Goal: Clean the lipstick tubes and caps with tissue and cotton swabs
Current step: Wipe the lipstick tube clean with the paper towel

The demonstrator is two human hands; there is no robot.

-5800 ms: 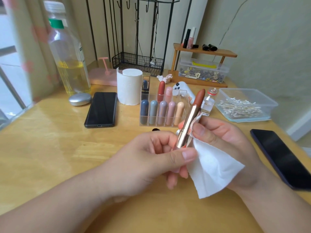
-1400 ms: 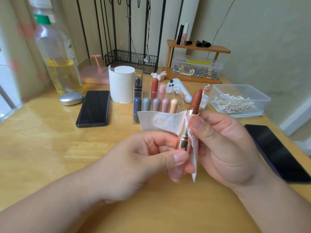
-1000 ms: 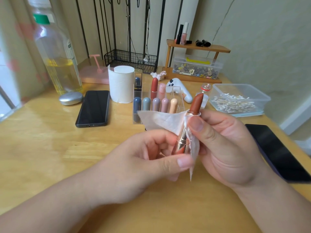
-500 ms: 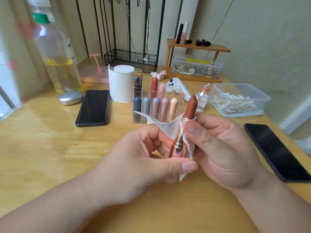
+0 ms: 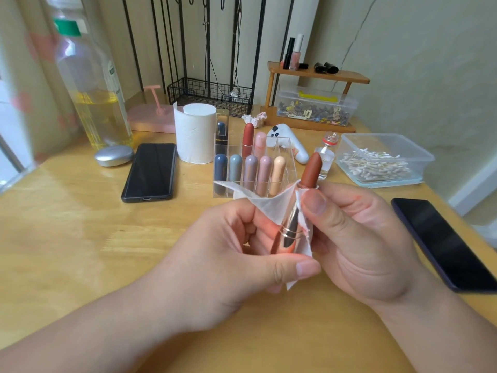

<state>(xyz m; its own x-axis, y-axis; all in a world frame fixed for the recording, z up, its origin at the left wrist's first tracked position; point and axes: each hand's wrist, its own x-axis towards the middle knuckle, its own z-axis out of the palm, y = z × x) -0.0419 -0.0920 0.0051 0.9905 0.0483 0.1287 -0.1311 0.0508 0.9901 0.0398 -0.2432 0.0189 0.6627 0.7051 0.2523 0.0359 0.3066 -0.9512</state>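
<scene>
The tube [image 5: 291, 227] is tilted over the table [image 5: 67, 238], with tissue [image 5: 265, 203] round its barrel. My left hand [image 5: 228, 265] grips the base, and my right hand [image 5: 357, 238] pinches tissue at the neck. A slip upward would, I judge, smear the bare bullet [image 5: 312, 170]. The rack [image 5: 289, 149] stands just behind, and the swabs [image 5: 373, 165] lie to its right.

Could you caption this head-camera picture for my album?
Left hand and right hand hold tissue against a brown lipstick above a wooden table.
</scene>
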